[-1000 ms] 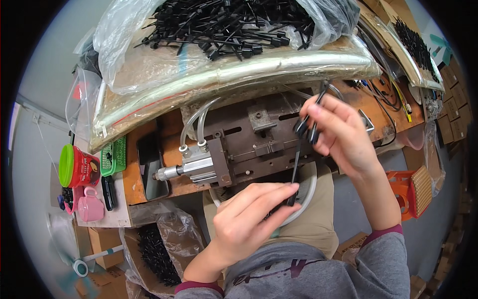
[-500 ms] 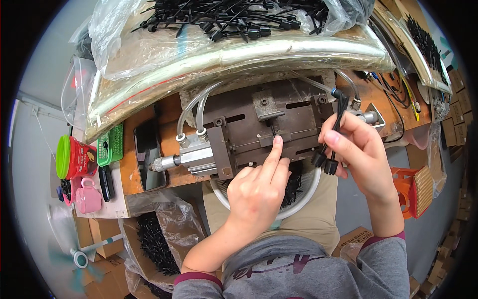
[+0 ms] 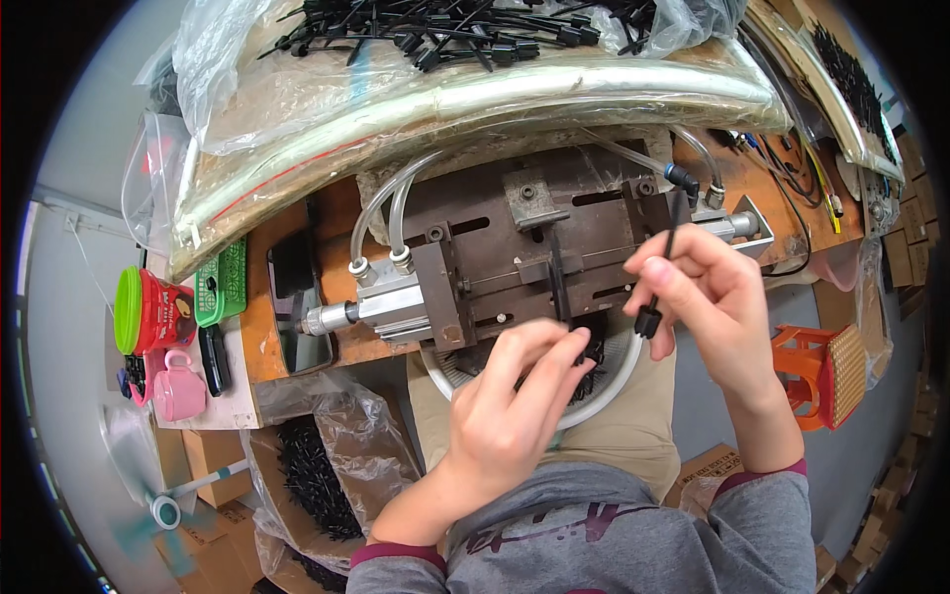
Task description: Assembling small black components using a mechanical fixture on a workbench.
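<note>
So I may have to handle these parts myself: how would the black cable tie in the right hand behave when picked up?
The black cable tie is a thin strip, so probably very light. It stands nearly straight above the right hand, pinched low near its head, so it seems springy rather than limp. Its narrow, smooth look suggests it could slip from a loose pinch.

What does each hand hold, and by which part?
Right hand pinches a black cable tie near its head end. Left hand reaches into the white bowl; hold unclear.

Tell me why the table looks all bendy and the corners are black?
Head view: the fisheye lens curves the wooden bench toward the rim and leaves black corners; glare shines on the plastic bag; the left hand and right hand look sharp.
</note>
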`<state>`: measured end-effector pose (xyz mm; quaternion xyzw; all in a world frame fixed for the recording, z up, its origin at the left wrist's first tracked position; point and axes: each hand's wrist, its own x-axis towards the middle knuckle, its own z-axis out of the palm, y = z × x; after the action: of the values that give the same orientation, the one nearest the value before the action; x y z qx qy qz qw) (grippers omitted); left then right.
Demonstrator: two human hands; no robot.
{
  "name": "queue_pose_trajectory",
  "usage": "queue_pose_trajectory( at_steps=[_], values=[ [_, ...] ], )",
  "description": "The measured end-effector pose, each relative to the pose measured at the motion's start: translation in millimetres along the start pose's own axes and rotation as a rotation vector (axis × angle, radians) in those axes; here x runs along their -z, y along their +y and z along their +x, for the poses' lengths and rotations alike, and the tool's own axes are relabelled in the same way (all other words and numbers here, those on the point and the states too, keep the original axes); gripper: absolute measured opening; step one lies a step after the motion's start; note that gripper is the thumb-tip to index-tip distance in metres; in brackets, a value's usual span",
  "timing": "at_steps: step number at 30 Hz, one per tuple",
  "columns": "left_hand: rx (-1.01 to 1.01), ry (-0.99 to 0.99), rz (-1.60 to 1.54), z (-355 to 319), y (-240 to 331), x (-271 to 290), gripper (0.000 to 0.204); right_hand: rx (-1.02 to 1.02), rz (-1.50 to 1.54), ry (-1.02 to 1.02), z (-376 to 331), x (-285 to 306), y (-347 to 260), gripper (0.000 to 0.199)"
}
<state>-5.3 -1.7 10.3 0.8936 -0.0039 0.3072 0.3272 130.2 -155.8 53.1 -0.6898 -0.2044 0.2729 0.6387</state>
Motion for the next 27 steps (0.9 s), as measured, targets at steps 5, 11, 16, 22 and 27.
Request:
queue_pose_trajectory(
  at_steps=[5, 11, 16, 22, 27],
  values=[
    [-0.024, -0.100, 0.281, -1.6, -8.2, -12.7, 0.029, 0.123, -0.183, -0.013, 0.6, 8.6, 2.6, 0.020],
    [-0.040, -0.139, 0.352, 7.6, -11.0, -11.0, 0.033, 0.033, 0.072, -0.021, 2.4, 1.3, -8.4, 0.017],
    [-0.073, 0.005, 0.063, 14.0, -4.6, -4.1, 0.041, -0.055, 0.146, -0.106, 15.0, -3.8, -9.3, 0.017],
    [-0.055, 0.059, 0.011, 18.9, 11.3, 22.8, 0.042, 0.042, -0.054, -0.248, 47.2, -28.8, -33.7, 0.023],
    [0.025, -0.099, 0.054, 4.8, 4.4, 11.0, 0.031, 0.912, -0.885, 0.309, 133.0, 13.1, -55.0, 0.022]
  ],
)
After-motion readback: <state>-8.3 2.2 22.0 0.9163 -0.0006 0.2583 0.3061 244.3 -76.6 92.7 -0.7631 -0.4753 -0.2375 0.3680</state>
